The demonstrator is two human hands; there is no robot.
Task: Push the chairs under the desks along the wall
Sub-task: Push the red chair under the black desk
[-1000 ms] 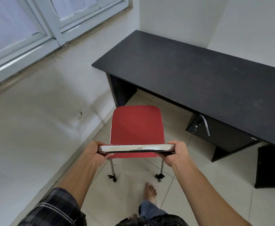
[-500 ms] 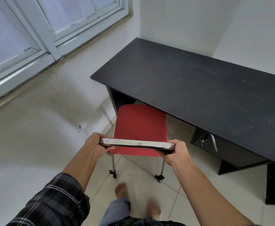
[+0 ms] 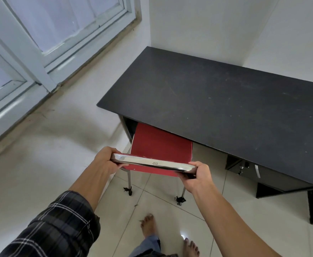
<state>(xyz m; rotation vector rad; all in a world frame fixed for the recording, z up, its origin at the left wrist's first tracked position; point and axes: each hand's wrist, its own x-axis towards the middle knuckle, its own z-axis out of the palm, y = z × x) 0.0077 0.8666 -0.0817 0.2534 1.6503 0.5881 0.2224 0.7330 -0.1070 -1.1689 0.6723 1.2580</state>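
1. The left hand (image 3: 106,160) and right hand (image 3: 198,178) are each clamped on an end of the chrome backrest rail (image 3: 152,163) of the red chair (image 3: 161,147).
2. The seat's front is under the worktop (image 3: 217,101) near its left front corner; the rear legs stand out on the floor (image 3: 170,216).
3. Risk: the chair sits close to the left side panel (skewed pushing could jam it).
4. Glossy tiles may let the bare feet slip.
5. Window (image 3: 50,30) on the left, white walls behind.
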